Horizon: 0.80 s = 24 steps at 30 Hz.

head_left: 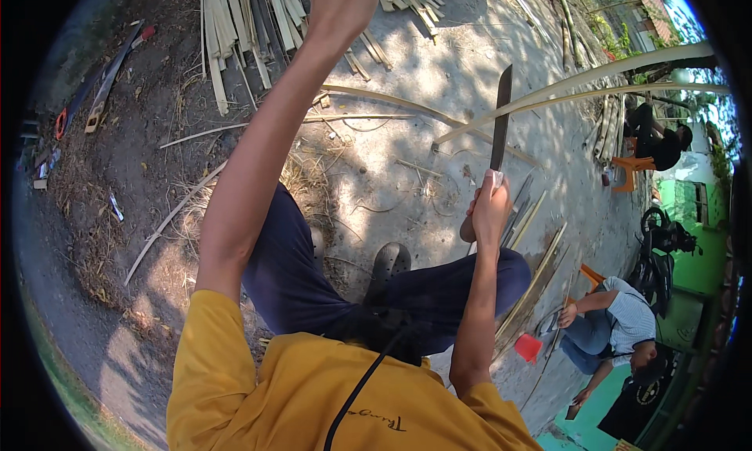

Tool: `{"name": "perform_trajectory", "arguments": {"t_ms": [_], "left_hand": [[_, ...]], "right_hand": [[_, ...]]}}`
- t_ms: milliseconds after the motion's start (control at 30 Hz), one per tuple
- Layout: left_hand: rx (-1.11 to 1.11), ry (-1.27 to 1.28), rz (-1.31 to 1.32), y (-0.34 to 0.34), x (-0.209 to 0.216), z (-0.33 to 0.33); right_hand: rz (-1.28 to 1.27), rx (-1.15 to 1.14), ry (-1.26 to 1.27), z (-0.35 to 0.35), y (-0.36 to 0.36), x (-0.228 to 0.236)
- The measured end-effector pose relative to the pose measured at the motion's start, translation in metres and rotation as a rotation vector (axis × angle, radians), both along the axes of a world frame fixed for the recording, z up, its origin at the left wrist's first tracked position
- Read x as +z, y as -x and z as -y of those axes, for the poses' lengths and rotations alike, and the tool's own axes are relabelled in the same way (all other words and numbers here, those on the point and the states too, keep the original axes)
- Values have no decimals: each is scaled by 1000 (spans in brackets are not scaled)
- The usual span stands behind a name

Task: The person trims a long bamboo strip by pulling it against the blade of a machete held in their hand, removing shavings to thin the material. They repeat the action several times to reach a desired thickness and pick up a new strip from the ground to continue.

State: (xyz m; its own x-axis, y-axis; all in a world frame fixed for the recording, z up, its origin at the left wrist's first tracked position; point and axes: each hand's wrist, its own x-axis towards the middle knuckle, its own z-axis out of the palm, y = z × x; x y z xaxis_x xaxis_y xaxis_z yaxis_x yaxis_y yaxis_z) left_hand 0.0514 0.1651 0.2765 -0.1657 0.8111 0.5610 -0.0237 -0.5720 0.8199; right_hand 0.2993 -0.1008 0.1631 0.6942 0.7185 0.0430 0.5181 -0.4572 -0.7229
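Note:
My right hand (491, 208) is wrapped around the handle of a machete (504, 126), in front of my right knee. Its dark blade points away from me. A long pale bamboo strip (572, 81) passes across the blade and rises to the right; whether the two touch, I cannot tell. My left arm is stretched far forward, and my left hand (342, 9) is at the upper edge of the picture, beside a pile of split bamboo strips (227, 28). Its fingers are cut off from view, so what it holds does not show.
More strips (540, 271) lie beside my right leg, near a red container (527, 347). A co-worker (627, 318) sits at the right; another person (666, 142) sits farther off near an orange stool (629, 173). A motorcycle (652, 255) stands behind. A handsaw (110, 87) lies at far left.

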Motion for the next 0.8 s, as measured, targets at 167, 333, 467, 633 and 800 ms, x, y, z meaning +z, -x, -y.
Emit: {"name": "perform_trajectory", "arguments": {"t_ms": [167, 333, 467, 633, 800], "left_hand": [[-86, 90, 57, 3, 5, 14], [30, 51, -18, 10, 2, 0], [18, 54, 5, 3, 1, 1], [-66, 145, -60, -1, 4, 13], [-126, 50, -92, -18, -8, 8]], "right_hand": [[-143, -94, -34, -7, -16, 69], [-38, -88, -198, -10, -14, 152], [-149, -29, 49, -16, -24, 47], [-203, -68, 260, -3, -42, -63], [-93, -73, 329, 0, -15, -66]]}}
